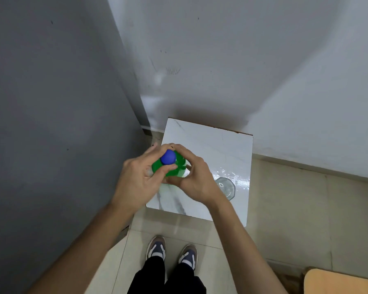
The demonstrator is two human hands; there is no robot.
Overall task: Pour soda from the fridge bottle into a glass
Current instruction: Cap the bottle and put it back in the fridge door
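A green soda bottle point(176, 166) with a blue cap point(168, 157) stands upright on a small white marble-patterned table point(210, 145). My left hand point(140, 177) has its thumb and fingers closed around the blue cap. My right hand point(196, 177) wraps around the bottle's shoulder and body from the right. An empty clear glass point(226, 187) stands on the table near its right front corner, just right of my right wrist. Most of the bottle's body is hidden under my hands.
A grey fridge side point(51, 124) rises on the left, close to the table. A white wall point(263, 71) stands behind. My shoes point(172, 253) are on the tiled floor below. A wooden surface corner point(344, 281) shows at bottom right.
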